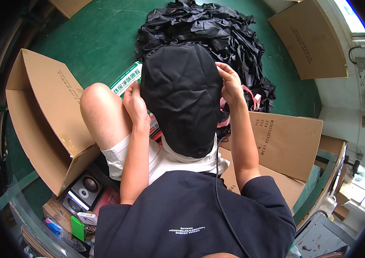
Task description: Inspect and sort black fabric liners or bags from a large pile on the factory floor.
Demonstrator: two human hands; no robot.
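Note:
A long, rounded black fabric cover [180, 94] with a gathered far edge lies over my lap, its narrow end toward my waist. On its left side my left hand [135, 105] is closed at the edge, thumb up and fingers partly hidden. My right hand [231, 83] pinches the upper right edge between thumb and fingers. Just beyond the cover, a large heap of crumpled black fabric [199, 26] spreads over the floor. A pink strap [255, 101] shows beside my right wrist.
An open cardboard box [58, 99] stands at my left, and cardboard flaps [277, 142] rise at my right. Another carton [309, 41] is at the far right. A green-and-white box [126, 79] lies past my left knee. Near left sits a speaker [85, 187]. A thin cable [217, 189] crosses my shirt.

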